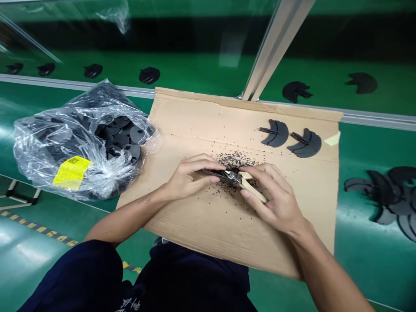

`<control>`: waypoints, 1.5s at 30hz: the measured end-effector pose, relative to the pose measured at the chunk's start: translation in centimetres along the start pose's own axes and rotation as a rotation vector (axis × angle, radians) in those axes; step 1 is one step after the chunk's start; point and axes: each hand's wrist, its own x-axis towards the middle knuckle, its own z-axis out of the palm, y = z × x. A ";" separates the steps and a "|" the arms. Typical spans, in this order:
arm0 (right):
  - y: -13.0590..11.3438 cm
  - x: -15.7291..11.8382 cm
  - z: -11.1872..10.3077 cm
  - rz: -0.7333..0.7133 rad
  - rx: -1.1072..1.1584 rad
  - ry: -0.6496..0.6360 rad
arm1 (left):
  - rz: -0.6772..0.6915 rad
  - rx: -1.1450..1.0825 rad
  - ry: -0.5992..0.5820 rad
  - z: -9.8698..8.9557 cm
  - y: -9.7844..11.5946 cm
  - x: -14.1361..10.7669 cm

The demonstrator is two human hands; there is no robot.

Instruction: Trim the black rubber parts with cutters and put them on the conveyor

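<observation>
Between the thumb and fingers of my left hand is a black plastic part, seen nearly edge-on. My right hand is closed around the cream handles of a pair of cutting pliers. The metal jaws of the pliers meet the right end of the black part; whether they are closed on it I cannot tell. Small black clippings lie scattered on the cardboard sheet under and around both hands. Beyond my right hand, two curved black parts rest on the cardboard.
A clear plastic bag with a yellow label, full of black parts, stands on the left. More black parts are piled at the right. Several others lie along the green surface behind the metal rail, near an upright metal post.
</observation>
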 end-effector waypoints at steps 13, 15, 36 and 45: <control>0.4 -0.2 -0.3 -0.074 -0.130 0.020 | 0.011 -0.003 -0.021 0.0 -0.2 -0.1; 0.2 -0.2 -0.5 -0.082 -0.165 0.010 | 0.032 -0.004 -0.017 0.0 -0.2 -0.2; -1.5 -0.1 1.6 0.051 0.147 0.089 | 0.144 0.172 -0.085 0.2 -0.1 -0.1; -1.6 -0.1 0.6 0.013 0.132 0.140 | 0.174 0.371 -0.152 -0.4 0.6 -0.3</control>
